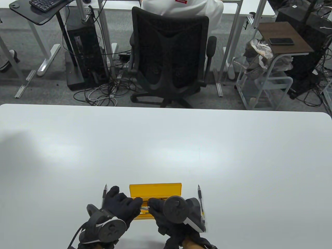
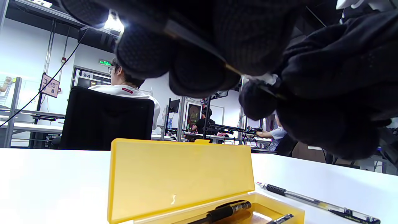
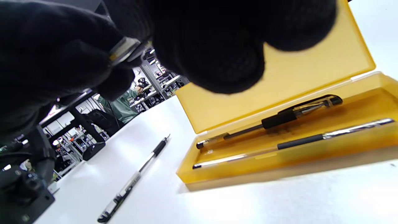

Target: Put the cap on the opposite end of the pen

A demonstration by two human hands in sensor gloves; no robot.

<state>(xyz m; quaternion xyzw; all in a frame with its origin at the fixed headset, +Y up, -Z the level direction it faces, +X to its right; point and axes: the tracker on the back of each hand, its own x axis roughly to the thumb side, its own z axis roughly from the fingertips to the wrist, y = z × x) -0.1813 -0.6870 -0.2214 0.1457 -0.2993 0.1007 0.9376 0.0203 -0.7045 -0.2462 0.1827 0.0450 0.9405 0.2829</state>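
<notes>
Nearest to us, our left hand and right hand meet fingertip to fingertip above the near edge of the white table. Between them we hold a pen, only a short light section of it showing where the gloves meet. In the left wrist view its thin barrel runs across the left fingers toward the right glove, so both hands are closed around it. We cannot tell where the cap sits.

Just under the hands lies the open yellow pencil case, lid standing up at the far side, with 2 more pens lying lengthwise in its tray. A loose pen lies on the table left of the case, and another right of it.

Beyond the table stands a black office chair.
</notes>
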